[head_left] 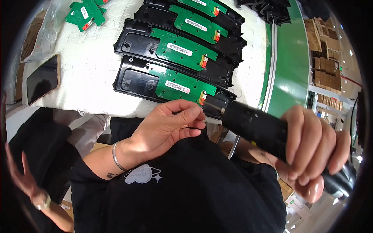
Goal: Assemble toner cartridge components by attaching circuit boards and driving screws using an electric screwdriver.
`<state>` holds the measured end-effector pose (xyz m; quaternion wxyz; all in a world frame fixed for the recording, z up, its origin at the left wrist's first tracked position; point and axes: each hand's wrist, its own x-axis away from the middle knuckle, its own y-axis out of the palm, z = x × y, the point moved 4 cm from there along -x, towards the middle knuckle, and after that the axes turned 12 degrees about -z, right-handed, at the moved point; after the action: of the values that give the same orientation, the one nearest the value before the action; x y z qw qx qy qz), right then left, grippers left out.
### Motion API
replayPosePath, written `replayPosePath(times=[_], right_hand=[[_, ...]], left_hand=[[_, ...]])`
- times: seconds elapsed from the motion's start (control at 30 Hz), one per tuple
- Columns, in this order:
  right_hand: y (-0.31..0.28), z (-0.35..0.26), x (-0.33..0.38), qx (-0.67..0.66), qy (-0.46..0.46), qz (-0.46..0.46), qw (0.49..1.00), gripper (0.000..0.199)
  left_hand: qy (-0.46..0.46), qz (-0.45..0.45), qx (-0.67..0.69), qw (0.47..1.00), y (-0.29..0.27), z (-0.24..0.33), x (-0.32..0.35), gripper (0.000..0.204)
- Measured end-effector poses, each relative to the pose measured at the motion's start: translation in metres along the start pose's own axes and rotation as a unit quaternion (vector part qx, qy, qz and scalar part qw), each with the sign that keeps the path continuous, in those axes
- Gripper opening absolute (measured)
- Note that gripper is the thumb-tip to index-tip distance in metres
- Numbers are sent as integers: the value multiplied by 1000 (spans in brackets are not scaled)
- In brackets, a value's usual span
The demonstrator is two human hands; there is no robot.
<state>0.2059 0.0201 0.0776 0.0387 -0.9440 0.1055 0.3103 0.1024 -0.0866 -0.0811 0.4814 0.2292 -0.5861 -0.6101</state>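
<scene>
My right hand (314, 145) is wrapped round a black electric screwdriver (256, 128), whose thin bit points left. Close to that bit, my left hand (165, 126) has its thumb and index finger pinched together; whatever lies between them is too small to make out. Just beyond both hands is the nearest black plastic housing (134, 85), carrying a green circuit board (186, 83) with a white label and a red-and-white connector (202, 99). Several similar housings with boards, such as the second housing (134, 40), lie in a row behind it.
A dark-screened phone (43, 79) lies at the table's left, below a clear plastic bag (46, 39). Loose green boards (85, 14) are at the far left, black plastic parts (268, 9) at the far right. Another person's hand (29, 184) shows at the left rim. Cardboard boxes (326, 73) stand at right.
</scene>
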Motion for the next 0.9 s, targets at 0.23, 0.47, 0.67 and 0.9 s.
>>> replayPosePath(times=[0.23, 0.47, 0.67, 0.9], right_hand=[[3, -5, 5, -23, -7, 34, 999, 29], [1, -3, 9, -24, -7, 66, 997, 27], [2, -2, 11, -38, -12, 103, 994, 27], [6, 1, 14, -53, -53, 108, 991, 27]], left_hand=[[24, -108, 75, 991, -6, 0, -6, 18], [24, -2, 19, 1000, 0, 3, -8, 20], [32, -35, 44, 998, -3, -1, -10, 19], [32, -81, 73, 994, -1, -3, -11, 21]])
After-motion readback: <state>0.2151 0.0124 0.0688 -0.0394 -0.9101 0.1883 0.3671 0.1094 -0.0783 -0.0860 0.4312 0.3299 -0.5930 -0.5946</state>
